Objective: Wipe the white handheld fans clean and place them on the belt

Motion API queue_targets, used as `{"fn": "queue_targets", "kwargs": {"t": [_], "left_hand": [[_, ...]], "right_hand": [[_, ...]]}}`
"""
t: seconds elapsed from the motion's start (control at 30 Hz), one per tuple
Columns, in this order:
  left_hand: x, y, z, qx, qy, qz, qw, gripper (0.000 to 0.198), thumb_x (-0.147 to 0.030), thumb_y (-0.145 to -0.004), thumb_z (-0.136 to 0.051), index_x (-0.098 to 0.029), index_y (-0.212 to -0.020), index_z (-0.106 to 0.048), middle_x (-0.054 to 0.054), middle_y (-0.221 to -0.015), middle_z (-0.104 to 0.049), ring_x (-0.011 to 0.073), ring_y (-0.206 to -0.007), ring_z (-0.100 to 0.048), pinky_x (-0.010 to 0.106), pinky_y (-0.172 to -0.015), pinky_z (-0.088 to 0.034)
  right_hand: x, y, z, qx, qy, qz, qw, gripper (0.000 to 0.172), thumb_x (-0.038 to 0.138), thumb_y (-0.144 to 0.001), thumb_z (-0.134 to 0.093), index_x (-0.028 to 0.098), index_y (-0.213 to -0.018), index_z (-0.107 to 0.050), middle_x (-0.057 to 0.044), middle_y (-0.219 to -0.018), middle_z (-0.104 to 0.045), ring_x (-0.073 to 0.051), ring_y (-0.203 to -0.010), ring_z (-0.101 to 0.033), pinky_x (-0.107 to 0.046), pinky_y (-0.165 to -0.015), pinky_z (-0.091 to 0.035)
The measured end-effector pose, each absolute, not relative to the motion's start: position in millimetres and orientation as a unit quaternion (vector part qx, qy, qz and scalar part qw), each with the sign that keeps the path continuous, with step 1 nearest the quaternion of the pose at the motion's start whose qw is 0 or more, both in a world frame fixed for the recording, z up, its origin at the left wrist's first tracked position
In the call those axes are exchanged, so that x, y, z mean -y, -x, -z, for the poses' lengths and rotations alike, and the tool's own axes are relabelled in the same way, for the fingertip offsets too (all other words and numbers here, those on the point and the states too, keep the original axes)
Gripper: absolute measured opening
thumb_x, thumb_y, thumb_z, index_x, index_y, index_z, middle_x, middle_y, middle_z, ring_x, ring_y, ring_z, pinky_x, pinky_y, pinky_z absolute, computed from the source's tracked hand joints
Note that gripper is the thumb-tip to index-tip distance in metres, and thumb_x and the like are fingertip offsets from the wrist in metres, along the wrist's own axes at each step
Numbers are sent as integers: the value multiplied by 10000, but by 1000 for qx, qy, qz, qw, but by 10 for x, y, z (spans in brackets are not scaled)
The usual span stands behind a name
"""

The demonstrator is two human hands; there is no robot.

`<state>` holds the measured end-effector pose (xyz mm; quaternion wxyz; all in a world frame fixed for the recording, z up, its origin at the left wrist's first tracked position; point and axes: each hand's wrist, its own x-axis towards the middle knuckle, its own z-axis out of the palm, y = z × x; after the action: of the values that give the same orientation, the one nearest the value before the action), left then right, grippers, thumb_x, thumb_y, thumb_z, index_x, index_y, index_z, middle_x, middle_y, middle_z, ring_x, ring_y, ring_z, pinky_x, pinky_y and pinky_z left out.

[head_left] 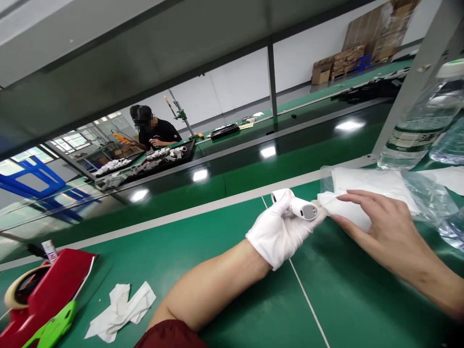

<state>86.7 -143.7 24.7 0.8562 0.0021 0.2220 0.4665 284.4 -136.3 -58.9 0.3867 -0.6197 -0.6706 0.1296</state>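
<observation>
My left hand, in a white glove, is closed around a white rounded device above the green table. The device has a grey oval end face with small dark dots, turned towards me. Close by on the right is my bare right hand, thumb and fingers on either side of a white wipe. One corner of the wipe reaches the gloved fingertips. Behind it lies a stack of white wipes in a clear plastic bag.
Water bottles stand at the right. A red tape dispenser, a green cutter and crumpled white wipes lie at the left. Beyond the dark conveyor, a co-worker sits near trays of white parts. A shelf hangs overhead.
</observation>
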Motion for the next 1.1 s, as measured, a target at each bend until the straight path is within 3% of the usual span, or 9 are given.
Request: {"fn": "queue_targets", "kwargs": {"t": [0.13, 0.3, 0.57, 0.77, 0.87, 0.97, 1.1], "left_hand": [[1439, -845, -292, -211, 20, -483, 849, 95, -107, -899, -448, -94, -863, -535, 166, -909, -592, 222, -855, -657, 329, -714, -588], [1486, -833, -377, -196, 13, -481, 854, 121, -51, -864, -427, -109, -843, -532, 135, -896, -571, 188, -849, -646, 298, -740, -581], [1495, -822, -407, -182, 21, -486, 855, 127, -107, -903, -439, -106, -807, -523, 112, -862, -556, 162, -808, -636, 282, -717, -588], [1486, -788, -399, -228, -44, -512, 827, 264, -194, -951, -434, -85, -745, -558, 132, -870, -605, 186, -835, -652, 310, -767, -587], [1499, -751, -353, -222, -86, -481, 844, 272, -220, -956, -442, -76, -780, -591, 108, -874, -616, 143, -761, -644, 240, -652, -562], [1492, -719, -299, -202, -112, -462, 856, 293, -261, -969, -428, -85, -812, -601, 81, -893, -617, 114, -734, -631, 180, -522, -476], [1471, -723, -227, -234, -119, -462, 847, 327, -320, -975, -424, -74, -881, -617, 74, -899, -620, 113, -725, -622, 185, -476, -429]], "right_hand": [[1221, -2903, 771, 697, 647, -49, 305, 691, 766, -758, -424, 356, -1307, -508, -82, -1424, -436, -434, -1279, -345, -672, -980, -308], [1153, -2900, 927, 730, 643, -11, 233, 697, 798, -740, -386, 389, -1289, -520, -78, -1442, -414, -392, -1239, -440, -584, -909, -436], [1182, -2908, 946, 732, 656, 37, 182, 471, 488, -844, -293, 347, -1177, -595, -109, -1309, -550, -376, -1066, -587, -605, -770, -459], [1237, -2915, 851, 728, 628, 81, 262, 503, 544, -895, -241, 315, -1237, -530, -126, -1384, -481, -396, -1115, -569, -618, -795, -471], [1294, -2886, 733, 743, 581, 90, 320, 479, 527, -921, -268, 282, -1274, -478, -90, -1420, -450, -322, -1247, -495, -522, -943, -475], [1417, -2816, 555, 739, 506, 123, 427, 455, 376, -909, -466, 295, -1355, -425, -52, -1406, -473, -252, -1273, -482, -437, -1099, -391], [1627, -2685, 386, 745, 383, 183, 514, 733, 138, -768, -671, 349, -1415, -400, -29, -1406, -481, -286, -1246, -505, -467, -1100, -401]]}}
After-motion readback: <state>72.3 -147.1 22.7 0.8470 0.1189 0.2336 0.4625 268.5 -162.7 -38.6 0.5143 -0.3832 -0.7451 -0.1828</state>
